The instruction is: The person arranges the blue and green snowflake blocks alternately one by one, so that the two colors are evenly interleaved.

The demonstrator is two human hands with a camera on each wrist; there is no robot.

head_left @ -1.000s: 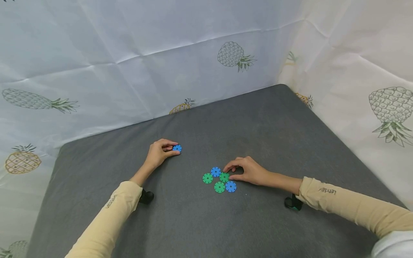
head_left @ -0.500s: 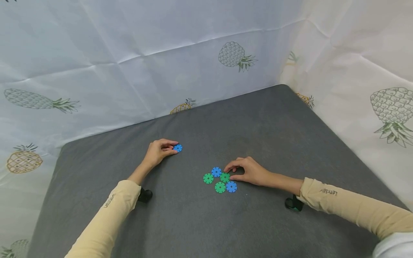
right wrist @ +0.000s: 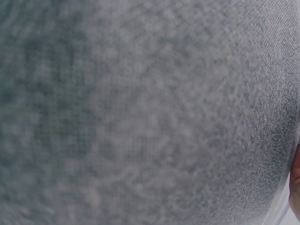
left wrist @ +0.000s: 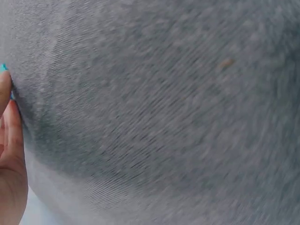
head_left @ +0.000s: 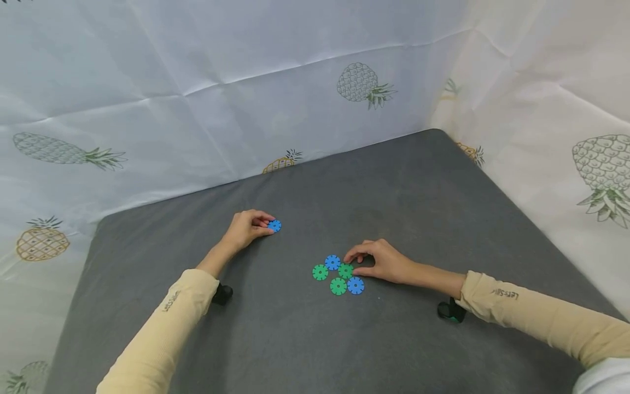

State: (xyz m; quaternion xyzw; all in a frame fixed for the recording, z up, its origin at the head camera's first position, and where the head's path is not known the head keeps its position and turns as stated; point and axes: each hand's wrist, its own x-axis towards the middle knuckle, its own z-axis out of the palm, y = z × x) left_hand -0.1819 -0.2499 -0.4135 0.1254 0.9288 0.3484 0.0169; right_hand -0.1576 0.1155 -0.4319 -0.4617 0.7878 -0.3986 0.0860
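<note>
My left hand (head_left: 244,229) pinches a blue notched disc (head_left: 275,225) between thumb and fingers, low over the table. A sliver of that blue disc shows beside the fingers (left wrist: 14,126) at the left edge of the left wrist view. My right hand (head_left: 384,261) has thumb and forefinger on the edge of a green notched disc (head_left: 345,271) lying in a small group. Around it lie another blue disc (head_left: 332,262), a second green disc (head_left: 320,272), a third green disc (head_left: 338,286) and a lower blue disc (head_left: 356,285). Only a bit of the right hand (right wrist: 295,185) shows in the right wrist view.
A dark grey cloth covers the table (head_left: 295,339). White pineapple-print curtains (head_left: 236,120) stand along its back, left and right edges. A black wrist camera (head_left: 450,310) sits under the right sleeve, and another black camera (head_left: 223,295) under the left.
The whole head view shifts slightly to the right. Both hands keep almost the same pose; the left fingers shift slightly on the blue disc. The group of discs keeps its arrangement.
</note>
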